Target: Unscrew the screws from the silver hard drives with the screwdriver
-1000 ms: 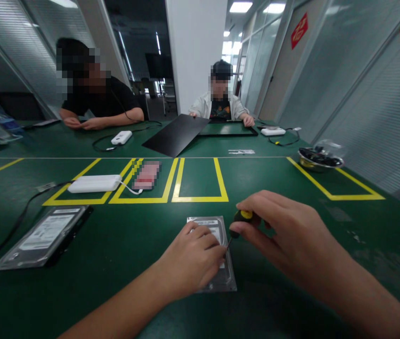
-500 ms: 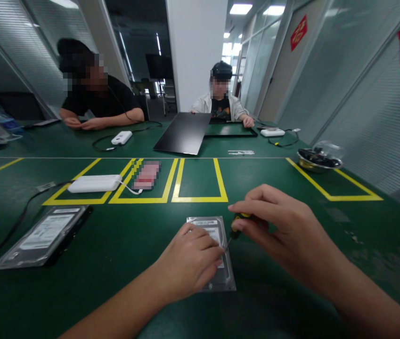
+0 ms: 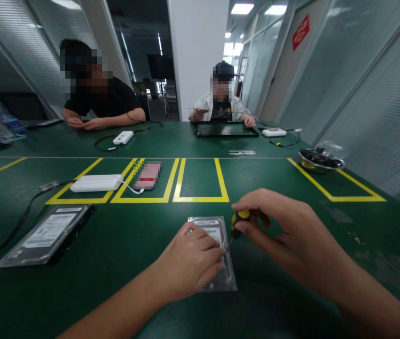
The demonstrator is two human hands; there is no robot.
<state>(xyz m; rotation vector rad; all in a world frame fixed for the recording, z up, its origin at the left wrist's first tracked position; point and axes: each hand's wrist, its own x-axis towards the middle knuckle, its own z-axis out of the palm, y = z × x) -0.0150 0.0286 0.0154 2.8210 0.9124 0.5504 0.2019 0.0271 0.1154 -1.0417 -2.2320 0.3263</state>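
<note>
A silver hard drive with a white label lies flat on the green table in front of me. My left hand rests over it, fingers curled and pressed onto its top near the right edge, covering much of the label. Between the thumb and fingers of my right hand is a small yellow-and-black screwdriver. It leans, with its thin shaft pointing down to the drive's right edge beside my left fingertips. The exact spot where the tip touches is hidden. A second hard drive lies to the left.
Yellow tape marks several boxes on the table. A white power bank is cabled to a pink-screened phone. A metal bowl of black parts stands at the right. Two people sit opposite, one with a black frame.
The screwdriver's handle has turned a little in my right fingers, showing more yellow. My left hand stays put. Across the table, the dark panel has been lifted off the table by the person opposite.
</note>
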